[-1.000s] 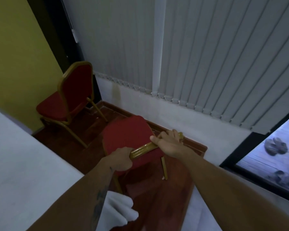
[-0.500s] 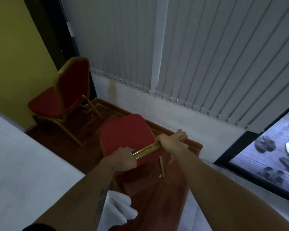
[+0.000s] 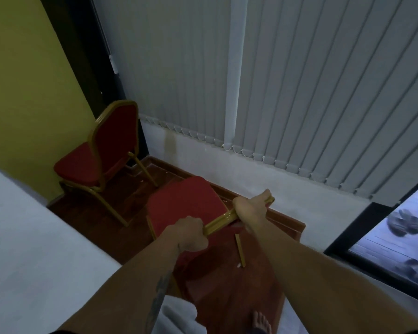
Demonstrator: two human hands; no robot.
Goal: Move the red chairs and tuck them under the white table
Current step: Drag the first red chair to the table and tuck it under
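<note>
Left hand (image 3: 188,233) and right hand (image 3: 252,209): both clenched around the gold top rail of the near red chair (image 3: 184,206), its backrest hidden beneath the arms. Second red chair (image 3: 99,155): far left corner. White table (image 3: 32,256): near left, cut off. Blinds (image 3: 299,92): behind.

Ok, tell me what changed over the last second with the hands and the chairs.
Little changed. The right hand slid slightly along the gold top rail toward its far end. The left hand kept its grip. The near chair and the far chair stayed put beside the white table.
</note>
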